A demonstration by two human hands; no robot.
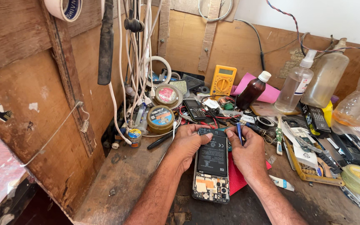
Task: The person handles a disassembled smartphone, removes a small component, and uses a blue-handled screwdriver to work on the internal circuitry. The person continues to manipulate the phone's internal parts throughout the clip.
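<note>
Fingertips of the left hand point(187, 143) and right hand point(248, 152) are pinching the far end of an opened phone point(211, 166), the right also gripping a blue screwdriver point(239, 132); the phone is running lengthwise toward the person, equally near both hands.

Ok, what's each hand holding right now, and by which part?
Both the left hand and right hand grip the opened phone at its far end; the right hand also pinches a blue-handled tool by its shaft.
</note>
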